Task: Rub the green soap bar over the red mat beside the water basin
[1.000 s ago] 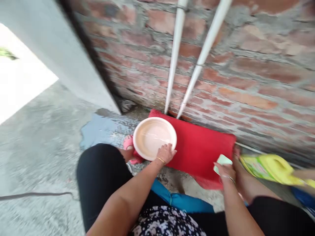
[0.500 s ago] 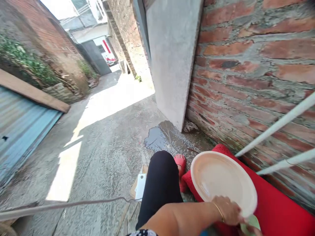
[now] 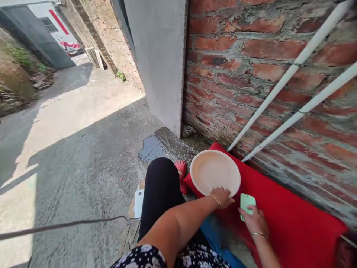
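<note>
A cream-coloured round basin (image 3: 214, 169) rests on a red cloth (image 3: 292, 219) beside the brick wall. My left hand (image 3: 222, 197), with a thin gold bangle at the wrist, grips the basin's near rim. Just to the right, my right hand (image 3: 256, 220) holds a pale green, flat, rounded rectangular object (image 3: 247, 204) between thumb and fingers, above the cloth. The object's underside is hidden, so its kind is unclear. The basin's interior shows no separate item.
Two white poles (image 3: 279, 87) lean against the brick wall (image 3: 267, 48). A grey slab-like panel (image 3: 161, 63) stands ahead, near a puddle (image 3: 152, 148). By my knee (image 3: 163, 178) sits a white box (image 3: 138, 203) with a cable (image 3: 83, 222). Blue fabric (image 3: 213, 234) hangs below the basin.
The view has turned right. The basin, earlier raised nearer the camera, is now lower on the red cloth. My right hand with the green object has moved away from the left hand and rim.
</note>
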`<state>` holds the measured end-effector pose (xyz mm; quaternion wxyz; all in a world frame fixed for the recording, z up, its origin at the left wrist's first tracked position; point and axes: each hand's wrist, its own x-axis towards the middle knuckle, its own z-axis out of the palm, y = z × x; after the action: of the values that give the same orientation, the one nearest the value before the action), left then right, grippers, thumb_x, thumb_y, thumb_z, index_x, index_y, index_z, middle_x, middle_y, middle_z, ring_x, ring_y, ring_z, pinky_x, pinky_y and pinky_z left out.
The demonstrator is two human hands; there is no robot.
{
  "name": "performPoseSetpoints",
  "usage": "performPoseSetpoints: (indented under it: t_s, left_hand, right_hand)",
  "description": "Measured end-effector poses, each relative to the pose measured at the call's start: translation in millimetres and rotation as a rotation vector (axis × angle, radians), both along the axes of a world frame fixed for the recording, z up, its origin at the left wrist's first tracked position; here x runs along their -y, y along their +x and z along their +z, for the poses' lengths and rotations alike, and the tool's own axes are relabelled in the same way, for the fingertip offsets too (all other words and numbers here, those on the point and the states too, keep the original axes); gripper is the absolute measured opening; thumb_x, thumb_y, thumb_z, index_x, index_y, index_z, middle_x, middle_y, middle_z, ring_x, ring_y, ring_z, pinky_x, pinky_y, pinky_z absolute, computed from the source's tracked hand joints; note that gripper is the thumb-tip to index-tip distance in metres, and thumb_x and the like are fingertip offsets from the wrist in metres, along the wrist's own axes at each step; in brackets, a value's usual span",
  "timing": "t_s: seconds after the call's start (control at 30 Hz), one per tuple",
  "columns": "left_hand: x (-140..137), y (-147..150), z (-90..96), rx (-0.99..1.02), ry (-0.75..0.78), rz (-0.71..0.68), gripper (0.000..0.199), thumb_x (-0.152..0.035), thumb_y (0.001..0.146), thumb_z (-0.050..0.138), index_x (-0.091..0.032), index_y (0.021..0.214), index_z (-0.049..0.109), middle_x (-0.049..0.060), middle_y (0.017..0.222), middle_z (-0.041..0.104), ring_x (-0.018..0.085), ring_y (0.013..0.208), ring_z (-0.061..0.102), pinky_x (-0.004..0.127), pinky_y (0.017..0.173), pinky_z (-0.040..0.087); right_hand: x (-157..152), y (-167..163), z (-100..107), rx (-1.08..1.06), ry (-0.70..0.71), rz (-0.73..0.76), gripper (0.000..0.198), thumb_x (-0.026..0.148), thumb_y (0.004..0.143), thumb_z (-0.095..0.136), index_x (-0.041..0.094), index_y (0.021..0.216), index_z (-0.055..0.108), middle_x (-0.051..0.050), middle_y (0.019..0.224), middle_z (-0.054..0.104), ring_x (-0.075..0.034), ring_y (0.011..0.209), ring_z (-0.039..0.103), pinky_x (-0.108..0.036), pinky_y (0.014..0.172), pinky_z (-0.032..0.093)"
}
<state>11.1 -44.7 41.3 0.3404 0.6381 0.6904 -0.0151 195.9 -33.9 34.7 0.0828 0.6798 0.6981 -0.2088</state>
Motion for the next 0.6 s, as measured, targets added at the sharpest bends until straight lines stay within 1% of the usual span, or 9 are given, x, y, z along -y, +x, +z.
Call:
performPoseSetpoints:
  t_s: [0.1, 0.17, 0.2, 0.27, 0.37, 0.43, 0.5, 0.53, 0.6]
  left_hand:
    - [0.0, 3.6, 3.0, -0.066, 0.016, -0.026, 0.054, -0.057, 0.089, 0.034, -0.019, 0.125, 0.048, 0.015, 0.123, 0.056, 0.027, 0.112, 0.056, 0.041, 0.091, 0.046]
    - [-1.4, 6.1, 3.9, -0.089, 0.001, -0.056, 0.053, -0.055, 0.089, 0.036, -0.019, 0.127, 0.045, 0.014, 0.124, 0.054, 0.026, 0.113, 0.055, 0.04, 0.093, 0.045]
    - [-2.1, 7.1, 4.5, -0.1, -0.017, -0.069, 0.052, -0.054, 0.089, 0.039, -0.02, 0.128, 0.044, 0.013, 0.125, 0.054, 0.026, 0.113, 0.055, 0.039, 0.094, 0.045]
    - [-3.3, 8.9, 6.0, -0.124, -0.04, -0.089, 0.05, -0.048, 0.088, 0.045, -0.02, 0.13, 0.041, 0.013, 0.127, 0.052, 0.025, 0.115, 0.054, 0.038, 0.095, 0.044]
    - [-4.8, 11.5, 8.2, -0.156, -0.033, -0.109, 0.048, -0.036, 0.086, 0.049, -0.019, 0.13, 0.04, 0.014, 0.129, 0.051, 0.025, 0.116, 0.053, 0.037, 0.095, 0.044]
    - [-5.7, 12.9, 9.4, -0.173, -0.027, -0.12, 0.047, -0.031, 0.086, 0.049, -0.018, 0.13, 0.039, 0.014, 0.129, 0.051, 0.025, 0.116, 0.053, 0.037, 0.095, 0.044]
    - [-6.5, 13.3, 10.4, -0.185, -0.026, -0.131, 0.048, -0.029, 0.086, 0.049, -0.018, 0.132, 0.038, 0.014, 0.129, 0.05, 0.025, 0.116, 0.052, 0.037, 0.095, 0.044]
    - [-6.8, 13.0, 10.7, -0.189, -0.027, -0.137, 0.049, -0.029, 0.086, 0.049, -0.018, 0.132, 0.037, 0.014, 0.13, 0.05, 0.025, 0.117, 0.052, 0.037, 0.095, 0.044]
    - [-7.0, 11.3, 11.3, -0.196, -0.03, -0.151, 0.05, -0.029, 0.086, 0.048, -0.018, 0.134, 0.036, 0.014, 0.131, 0.049, 0.024, 0.118, 0.051, 0.036, 0.096, 0.043]
  right_hand:
    - [-5.8, -18.3, -22.6, -0.031, -0.059, 0.026, 0.034, 0.048, 0.082, 0.054, 0.026, 0.108, 0.058, -0.006, 0.103, 0.054, -0.022, 0.088, 0.062, -0.031, 0.069, 0.045]
    - [-8.4, -10.0, -32.8, -0.039, -0.078, -0.008, 0.035, 0.05, 0.08, 0.054, 0.026, 0.105, 0.058, -0.005, 0.103, 0.053, -0.02, 0.088, 0.061, -0.029, 0.068, 0.044]
    - [-8.5, 1.5, -35.1, -0.033, -0.088, -0.048, 0.035, 0.051, 0.08, 0.054, 0.026, 0.104, 0.058, -0.005, 0.103, 0.053, -0.02, 0.088, 0.061, -0.029, 0.068, 0.043]
    - [-7.5, 35.6, -35.1, 0.001, -0.108, -0.156, 0.036, 0.051, 0.078, 0.055, 0.025, 0.103, 0.058, -0.006, 0.102, 0.054, -0.02, 0.088, 0.061, -0.029, 0.069, 0.043]
    - [-7.3, 90.7, -28.2, 0.063, -0.161, -0.328, 0.037, 0.048, 0.077, 0.058, 0.021, 0.102, 0.06, -0.01, 0.103, 0.055, -0.023, 0.092, 0.061, -0.029, 0.069, 0.043]
    - [-8.3, 110.4, -22.8, 0.08, -0.174, -0.418, 0.037, 0.047, 0.077, 0.058, 0.019, 0.102, 0.06, -0.012, 0.103, 0.056, -0.024, 0.093, 0.061, -0.029, 0.069, 0.043]
    - [-8.9, 106.5, -19.2, 0.06, -0.144, -0.448, 0.038, 0.048, 0.079, 0.058, 0.019, 0.102, 0.06, -0.012, 0.103, 0.057, -0.023, 0.093, 0.061, -0.029, 0.069, 0.043]
    - [-8.4, 96.0, -18.4, 0.041, -0.123, -0.431, 0.038, 0.048, 0.079, 0.058, 0.02, 0.103, 0.06, -0.011, 0.103, 0.057, -0.022, 0.091, 0.061, -0.028, 0.069, 0.043]
    - [-5.2, 62.9, -18.4, -0.005, -0.086, -0.345, 0.036, 0.048, 0.077, 0.06, 0.022, 0.103, 0.059, -0.007, 0.105, 0.055, -0.019, 0.088, 0.06, -0.027, 0.07, 0.042]
